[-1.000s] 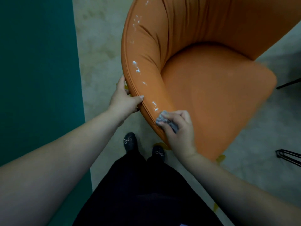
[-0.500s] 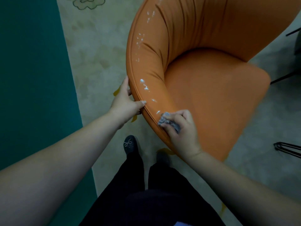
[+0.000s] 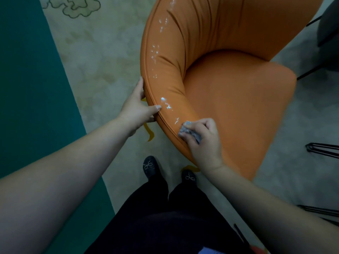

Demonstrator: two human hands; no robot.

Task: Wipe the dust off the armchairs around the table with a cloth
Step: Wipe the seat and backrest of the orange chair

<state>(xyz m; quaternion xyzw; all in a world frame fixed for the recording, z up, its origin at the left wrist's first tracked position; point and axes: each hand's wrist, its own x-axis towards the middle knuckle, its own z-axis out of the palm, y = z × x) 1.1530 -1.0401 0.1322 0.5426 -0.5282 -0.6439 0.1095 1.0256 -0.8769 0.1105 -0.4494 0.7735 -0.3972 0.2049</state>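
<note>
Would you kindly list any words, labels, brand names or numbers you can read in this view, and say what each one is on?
None: no readable text appears anywhere in this view.
The orange armchair shows only white dust specks, no label.
The grey cloth carries no print.
The black shoes bear small bow ornaments, not lettering.

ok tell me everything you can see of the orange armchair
The orange armchair has a curved tub back with pleated, smooth leather-like upholstery and a rounded seat. White dust flecks dot its rim. It stands on a pale patterned rug. The left hand grips the rim; the right hand presses a grey cloth against it.
</note>
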